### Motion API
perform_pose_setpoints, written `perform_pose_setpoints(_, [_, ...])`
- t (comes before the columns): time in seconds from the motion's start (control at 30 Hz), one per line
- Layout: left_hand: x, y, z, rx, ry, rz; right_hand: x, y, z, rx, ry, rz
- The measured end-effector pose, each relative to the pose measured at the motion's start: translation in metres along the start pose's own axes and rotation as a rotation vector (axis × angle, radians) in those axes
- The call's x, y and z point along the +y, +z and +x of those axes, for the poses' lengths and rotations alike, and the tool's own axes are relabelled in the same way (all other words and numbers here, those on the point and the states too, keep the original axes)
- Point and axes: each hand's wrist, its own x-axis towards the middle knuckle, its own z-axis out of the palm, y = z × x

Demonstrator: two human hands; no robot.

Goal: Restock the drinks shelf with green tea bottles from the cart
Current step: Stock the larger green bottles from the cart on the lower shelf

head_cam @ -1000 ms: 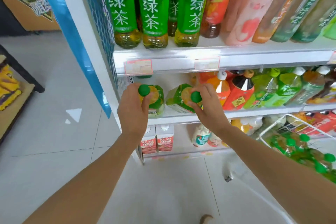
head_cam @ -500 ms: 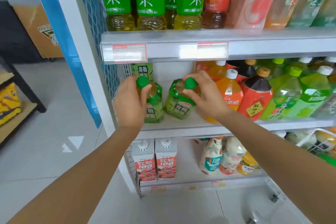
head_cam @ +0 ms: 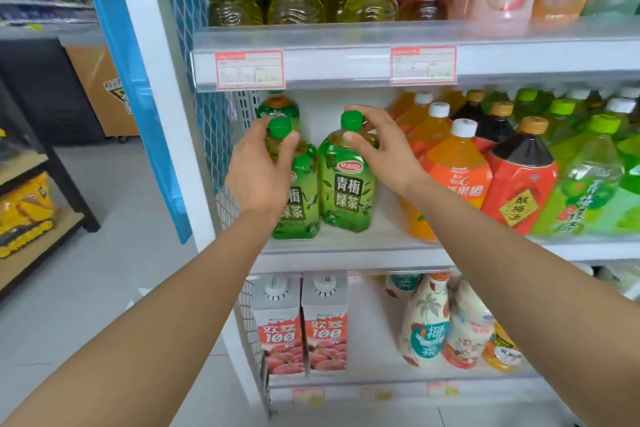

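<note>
left hand (head_cam: 258,172) wraps the neck of the left green tea bottle (head_cam: 300,204) at the shelf's (head_cam: 346,253) left front edge | right hand (head_cam: 384,149) pinches the neck of the right green tea bottle (head_cam: 346,191), upright just beside it | orange juice bottle (head_cam: 453,170) further right

Three green tea bottles (head_cam: 346,184) at the middle shelf's left end, two juice cartons (head_cam: 304,326) below.
</note>
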Motion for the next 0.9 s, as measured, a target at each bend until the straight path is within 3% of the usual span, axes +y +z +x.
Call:
perform_pose_setpoints(0.2, [-0.012, 0.007, -0.003, -0.234, -0.015, -0.179, 0.013, -0.001, 0.001, -0.069, 0.053, -0.019])
perform_pose_setpoints(0.33, [-0.015, 0.004, -0.012, -0.288, -0.023, -0.121, 0.014, -0.003, -0.012, -0.081, 0.056, -0.086])
perform_pose_setpoints(0.5, [-0.032, 0.011, -0.041, -0.285, -0.144, -0.105, 0.025, 0.011, -0.026, 0.025, 0.241, -0.169])
perform_pose_setpoints(0.67, [-0.039, 0.015, -0.045, -0.19, -0.147, -0.057, 0.044, 0.023, -0.002, 0.066, 0.191, -0.171])
perform_pose_setpoints(0.9, [-0.052, 0.034, -0.036, -0.107, -0.236, 0.03, 0.078, 0.056, 0.062, 0.132, 0.307, -0.176])
